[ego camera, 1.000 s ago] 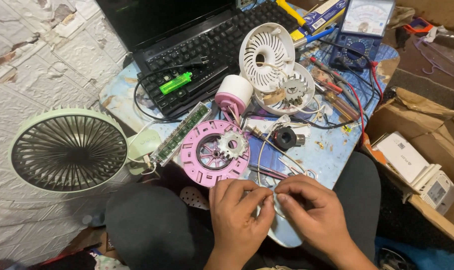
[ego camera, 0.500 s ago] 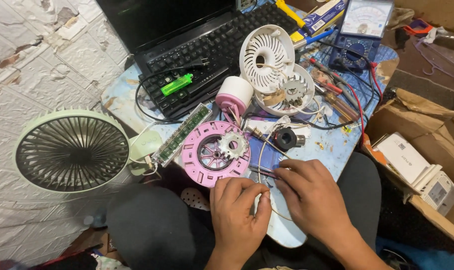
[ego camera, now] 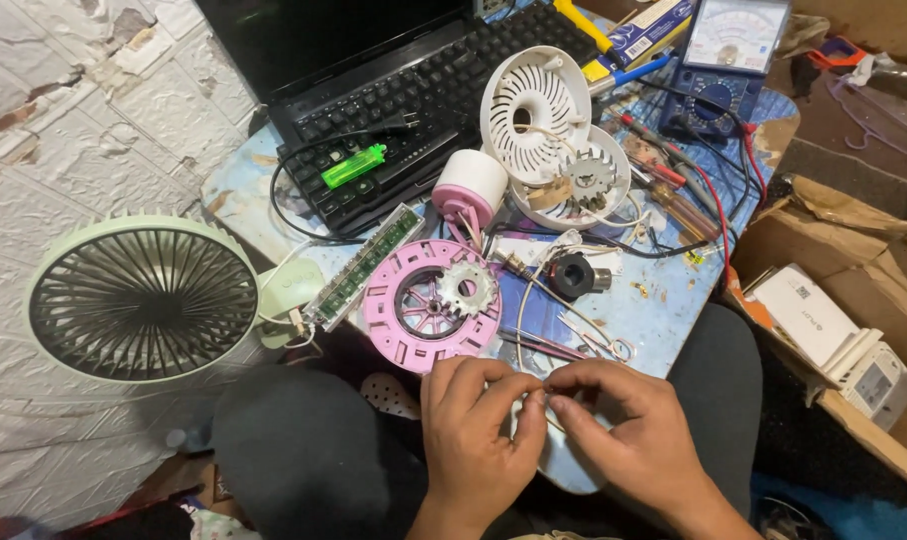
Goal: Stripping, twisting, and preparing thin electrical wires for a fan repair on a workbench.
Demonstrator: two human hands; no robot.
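My left hand (ego camera: 476, 432) and my right hand (ego camera: 628, 430) meet at their fingertips over the near edge of the small blue table (ego camera: 663, 310). Between them they pinch a thin white wire (ego camera: 526, 300) that runs up towards the fan parts. Just beyond my left hand lies a pink round fan housing (ego camera: 393, 335) with a white toothed motor core (ego camera: 466, 290) in its middle. A black ring-shaped part (ego camera: 573, 275) sits to the right of it.
A pale green desk fan (ego camera: 141, 297) stands at the left. Behind lie a green circuit board strip (ego camera: 363, 266), a pink-and-white cylinder (ego camera: 468, 185), a white fan grille (ego camera: 533, 110), a black laptop (ego camera: 413, 90) with a green lighter (ego camera: 353, 165), and a blue multimeter (ego camera: 725, 60). Cardboard and a white box (ego camera: 808, 320) are at right.
My right hand has shifted left and its fingertips have come together with the left hand's on the wire. The camera view has tilted slightly.
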